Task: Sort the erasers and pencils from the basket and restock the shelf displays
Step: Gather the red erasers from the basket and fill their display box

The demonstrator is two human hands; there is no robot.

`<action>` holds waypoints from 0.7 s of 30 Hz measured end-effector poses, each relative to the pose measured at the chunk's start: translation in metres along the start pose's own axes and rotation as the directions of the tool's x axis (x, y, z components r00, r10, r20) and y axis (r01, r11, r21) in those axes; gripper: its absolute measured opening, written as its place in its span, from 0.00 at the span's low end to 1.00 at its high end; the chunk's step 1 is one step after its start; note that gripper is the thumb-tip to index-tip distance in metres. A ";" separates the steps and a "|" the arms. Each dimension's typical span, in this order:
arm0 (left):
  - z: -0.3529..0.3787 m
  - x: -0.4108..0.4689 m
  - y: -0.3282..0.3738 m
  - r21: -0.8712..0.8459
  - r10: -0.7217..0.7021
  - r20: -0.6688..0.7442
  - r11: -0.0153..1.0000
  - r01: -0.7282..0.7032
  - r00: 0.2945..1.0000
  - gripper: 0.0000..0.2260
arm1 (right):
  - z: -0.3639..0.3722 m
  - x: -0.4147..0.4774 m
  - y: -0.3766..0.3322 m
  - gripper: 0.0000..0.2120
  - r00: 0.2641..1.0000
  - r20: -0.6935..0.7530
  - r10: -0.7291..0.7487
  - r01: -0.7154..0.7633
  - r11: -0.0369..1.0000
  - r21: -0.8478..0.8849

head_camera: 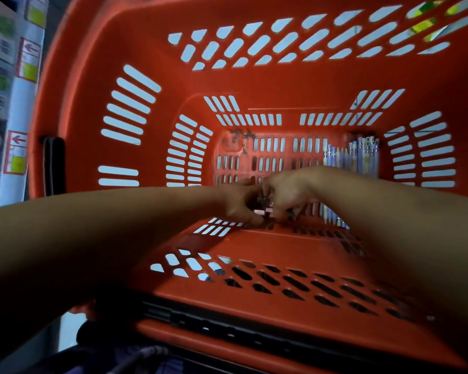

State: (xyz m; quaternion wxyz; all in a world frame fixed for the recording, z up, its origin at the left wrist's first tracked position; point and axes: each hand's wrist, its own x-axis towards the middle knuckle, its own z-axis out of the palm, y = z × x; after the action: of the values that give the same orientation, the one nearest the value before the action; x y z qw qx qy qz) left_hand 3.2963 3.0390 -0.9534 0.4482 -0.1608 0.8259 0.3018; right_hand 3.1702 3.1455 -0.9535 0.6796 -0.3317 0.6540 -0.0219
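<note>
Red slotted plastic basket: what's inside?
A row of pale blue-purple pencils lies at the right of the basket floor. The left hand and right hand pinch small pinkish items, mostly covered by fingers.

Stocked shelf (0, 76) at left, pale floor (118, 171)

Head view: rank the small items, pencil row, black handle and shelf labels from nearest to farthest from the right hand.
1. small items, under the fingertips of the right hand.
2. pencil row, along the right of the basket floor.
3. black handle, on the basket's left wall.
4. shelf labels, outside the basket, far left.
</note>
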 end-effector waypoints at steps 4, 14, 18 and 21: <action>-0.004 0.006 0.003 0.058 -0.004 0.089 0.998 -0.001 0.996 0.34 | -0.002 0.001 0.007 0.24 0.999 -0.030 -0.011 0.010 1.000 -0.023; -0.010 0.014 0.007 0.013 -0.108 0.203 0.994 0.108 0.973 0.33 | 0.000 0.002 0.003 0.19 0.998 0.051 -0.024 0.027 0.998 -0.062; -0.015 0.010 0.002 -0.120 -0.121 0.278 0.980 0.160 0.953 0.26 | 0.001 0.003 0.006 0.18 0.997 0.067 -0.033 0.029 0.998 0.056; -0.014 0.011 -0.010 -0.183 -0.066 0.289 0.975 0.123 0.955 0.20 | 0.003 0.003 0.009 0.16 0.997 0.072 -0.034 0.024 0.989 0.143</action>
State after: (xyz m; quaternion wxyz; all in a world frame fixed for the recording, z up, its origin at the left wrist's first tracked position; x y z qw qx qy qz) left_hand 3.2861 3.0222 -0.9602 0.5564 -0.2000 0.7109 0.3809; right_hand 3.1696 3.1520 -0.9608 0.7248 -0.2926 0.6202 -0.0659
